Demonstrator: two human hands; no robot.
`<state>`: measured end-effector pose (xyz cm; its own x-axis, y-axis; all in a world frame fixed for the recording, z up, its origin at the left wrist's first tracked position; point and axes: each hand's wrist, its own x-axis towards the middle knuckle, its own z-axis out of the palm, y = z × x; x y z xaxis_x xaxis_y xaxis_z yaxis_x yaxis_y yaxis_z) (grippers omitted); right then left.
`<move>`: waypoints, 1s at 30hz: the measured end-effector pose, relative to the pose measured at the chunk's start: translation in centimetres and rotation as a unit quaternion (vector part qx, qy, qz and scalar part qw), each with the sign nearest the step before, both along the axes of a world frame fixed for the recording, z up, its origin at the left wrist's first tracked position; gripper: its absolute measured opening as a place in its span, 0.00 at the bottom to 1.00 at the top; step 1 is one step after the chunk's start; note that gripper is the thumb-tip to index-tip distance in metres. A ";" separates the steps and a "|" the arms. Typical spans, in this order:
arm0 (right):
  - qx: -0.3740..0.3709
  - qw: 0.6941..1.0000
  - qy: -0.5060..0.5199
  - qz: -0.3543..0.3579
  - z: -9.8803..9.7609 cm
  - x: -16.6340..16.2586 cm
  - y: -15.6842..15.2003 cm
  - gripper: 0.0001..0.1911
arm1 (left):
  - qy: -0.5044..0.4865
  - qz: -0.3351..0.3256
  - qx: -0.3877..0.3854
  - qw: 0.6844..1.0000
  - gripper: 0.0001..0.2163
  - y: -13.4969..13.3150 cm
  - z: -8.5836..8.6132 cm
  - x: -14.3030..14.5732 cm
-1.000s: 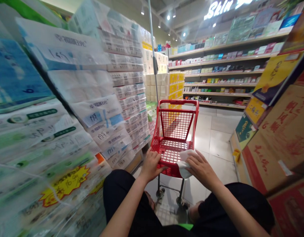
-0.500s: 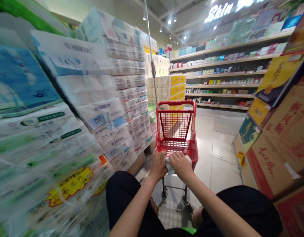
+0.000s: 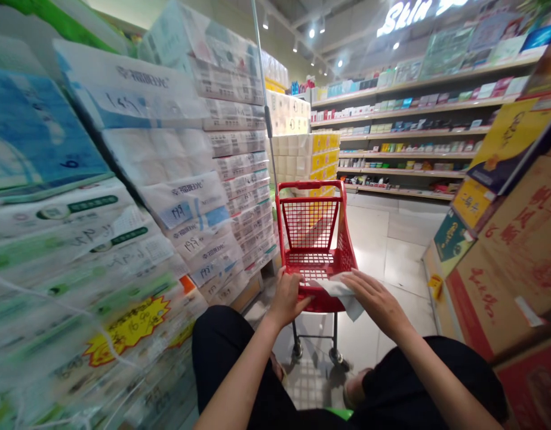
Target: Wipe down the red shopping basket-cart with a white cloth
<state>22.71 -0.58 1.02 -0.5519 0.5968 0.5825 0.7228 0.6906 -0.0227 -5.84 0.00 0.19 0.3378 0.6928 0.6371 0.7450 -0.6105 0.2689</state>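
Observation:
A small red shopping cart (image 3: 311, 224) stands in the aisle just ahead of my knees. My left hand (image 3: 289, 295) is curled round the near rim of the cart at its left corner. My right hand (image 3: 374, 297) lies flat, fingers stretched out, pressing a white cloth (image 3: 342, 291) onto the near rim. The cloth hangs partly over the cart's edge. The basket itself looks bare inside. A thin metal pole (image 3: 265, 113) rises from the cart's far left side.
Tall stacks of wrapped tissue packs (image 3: 168, 179) crowd the left side. Cardboard boxes (image 3: 512, 251) line the right. Long shelves of small goods (image 3: 405, 125) run across the back. Pale floor tiles (image 3: 391, 257) stretch ahead to the right of the cart.
My right hand slid with the cloth from the middle of the near rim toward the right and flattened out. The left hand stayed at the left corner.

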 end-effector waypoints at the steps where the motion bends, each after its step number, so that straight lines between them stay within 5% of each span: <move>1: -0.018 0.999 0.028 0.002 -0.2 0.3 -0.3 0.24 | 0.000 0.000 -0.001 1.000 0.16 -0.2 0.1 0.1; 4: -0.088 0.979 0.184 -0.022 -1.2 0.3 -1.0 0.26 | -0.002 0.001 -0.003 1.000 0.15 -0.5 0.3 0.3; 8: -0.206 0.887 0.401 -0.102 -2.6 0.0 -1.2 0.29 | -0.001 0.001 -0.011 1.000 0.15 -0.8 0.5 0.0; 13: -0.341 0.842 0.392 -0.144 -0.8 -0.5 -1.4 0.22 | 0.011 0.008 -0.014 1.000 0.15 -1.5 0.6 -0.1; 20: -0.404 0.743 0.531 -0.054 3.7 -3.6 -1.3 0.21 | -0.005 0.014 0.001 1.000 0.29 -2.6 1.0 0.4; 25: -0.435 0.655 0.612 0.086 6.8 -7.4 -1.0 0.28 | -0.013 0.016 0.061 0.998 0.41 -2.5 2.1 1.3; 30: -0.446 0.625 0.614 0.180 8.2 -9.9 -3.5 0.32 | -0.132 0.065 0.110 0.983 0.27 -2.1 4.3 0.9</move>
